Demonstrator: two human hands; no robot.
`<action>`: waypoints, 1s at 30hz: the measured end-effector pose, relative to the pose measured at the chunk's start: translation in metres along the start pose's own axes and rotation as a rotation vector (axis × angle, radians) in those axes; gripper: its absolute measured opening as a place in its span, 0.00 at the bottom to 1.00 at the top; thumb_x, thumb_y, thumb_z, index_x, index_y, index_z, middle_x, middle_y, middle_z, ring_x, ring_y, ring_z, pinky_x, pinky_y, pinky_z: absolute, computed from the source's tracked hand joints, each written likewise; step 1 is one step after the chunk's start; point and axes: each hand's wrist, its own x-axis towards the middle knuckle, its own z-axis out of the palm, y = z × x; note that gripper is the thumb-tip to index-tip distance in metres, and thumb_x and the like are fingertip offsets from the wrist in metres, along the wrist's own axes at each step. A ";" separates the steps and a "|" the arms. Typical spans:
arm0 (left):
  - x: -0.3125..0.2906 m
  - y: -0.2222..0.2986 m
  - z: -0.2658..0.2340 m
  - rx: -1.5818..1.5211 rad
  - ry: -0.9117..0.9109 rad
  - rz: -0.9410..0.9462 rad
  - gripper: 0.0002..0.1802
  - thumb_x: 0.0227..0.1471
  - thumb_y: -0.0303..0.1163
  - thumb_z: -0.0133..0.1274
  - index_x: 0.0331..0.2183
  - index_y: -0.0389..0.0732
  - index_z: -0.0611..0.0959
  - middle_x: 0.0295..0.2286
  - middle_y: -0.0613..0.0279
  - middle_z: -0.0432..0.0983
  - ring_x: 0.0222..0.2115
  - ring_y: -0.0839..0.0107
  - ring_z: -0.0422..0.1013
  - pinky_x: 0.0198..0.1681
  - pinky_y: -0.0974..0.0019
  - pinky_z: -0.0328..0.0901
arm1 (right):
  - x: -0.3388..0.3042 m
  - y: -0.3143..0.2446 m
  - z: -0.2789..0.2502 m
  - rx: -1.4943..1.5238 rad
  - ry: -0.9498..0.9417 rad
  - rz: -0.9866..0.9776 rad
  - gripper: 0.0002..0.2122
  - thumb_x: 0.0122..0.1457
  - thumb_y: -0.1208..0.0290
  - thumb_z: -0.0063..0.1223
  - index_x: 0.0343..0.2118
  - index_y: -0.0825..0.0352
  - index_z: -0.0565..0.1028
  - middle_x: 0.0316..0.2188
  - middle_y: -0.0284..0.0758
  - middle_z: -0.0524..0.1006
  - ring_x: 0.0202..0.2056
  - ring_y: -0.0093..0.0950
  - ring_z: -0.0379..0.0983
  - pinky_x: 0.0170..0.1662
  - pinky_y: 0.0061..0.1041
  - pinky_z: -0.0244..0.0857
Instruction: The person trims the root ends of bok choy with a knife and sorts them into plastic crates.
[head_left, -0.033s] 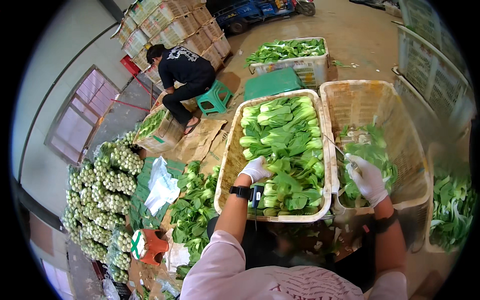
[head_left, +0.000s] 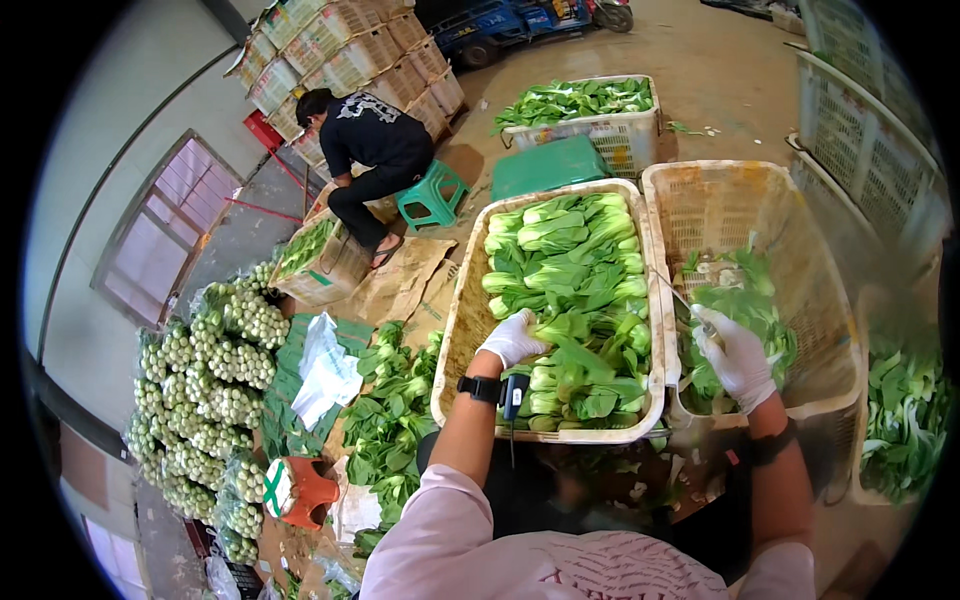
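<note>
My left hand (head_left: 513,339), in a white glove, is closed around the base of a bok choy (head_left: 572,345). That head lies over the rows of green bok choy (head_left: 570,235) packed in a cream plastic crate (head_left: 453,350) in front of me. A white glove also covers my right hand (head_left: 736,360), which grips a knife (head_left: 680,303) over the second crate to the right. The thin blade points up and left toward the rim between the two crates. Blurred loose leaves (head_left: 735,310) lie in that right-hand crate (head_left: 825,330), partly hidden by my right hand.
Loose bok choy (head_left: 385,410) lies on the floor at left, near an orange stool (head_left: 305,492) and bagged bok choy (head_left: 205,390). A person (head_left: 375,145) sits on a green stool (head_left: 432,195). Ahead are a green lid (head_left: 548,168) and a filled crate (head_left: 625,140). Crates (head_left: 870,130) stand right.
</note>
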 end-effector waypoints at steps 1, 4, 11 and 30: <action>-0.014 0.004 -0.002 -0.102 0.010 0.052 0.28 0.33 0.36 0.65 0.36 0.33 0.72 0.28 0.52 0.75 0.30 0.65 0.71 0.37 0.67 0.66 | 0.001 -0.004 0.005 0.030 0.016 0.014 0.16 0.51 0.74 0.54 0.45 0.66 0.72 0.27 0.40 0.75 0.27 0.31 0.73 0.33 0.26 0.66; -0.041 0.009 0.011 -0.191 0.006 0.205 0.26 0.36 0.28 0.64 0.38 0.40 0.69 0.27 0.60 0.72 0.28 0.74 0.69 0.31 0.71 0.66 | 0.001 -0.028 0.011 0.118 -0.072 0.183 0.19 0.50 0.74 0.55 0.48 0.67 0.71 0.30 0.41 0.76 0.31 0.32 0.75 0.36 0.24 0.66; -0.095 0.117 0.048 -0.018 0.380 0.659 0.36 0.32 0.36 0.67 0.46 0.39 0.71 0.43 0.51 0.70 0.45 0.57 0.67 0.49 0.62 0.62 | -0.026 -0.036 0.053 0.429 0.011 -0.003 0.24 0.48 0.79 0.58 0.50 0.68 0.68 0.43 0.32 0.73 0.41 0.20 0.69 0.43 0.19 0.65; -0.074 0.116 0.116 -0.633 0.170 0.507 0.47 0.35 0.24 0.61 0.55 0.35 0.54 0.41 0.54 0.63 0.41 0.67 0.64 0.48 0.68 0.61 | -0.023 -0.019 0.055 0.867 -0.054 0.146 0.12 0.53 0.74 0.57 0.40 0.69 0.70 0.31 0.28 0.73 0.32 0.15 0.67 0.37 0.15 0.64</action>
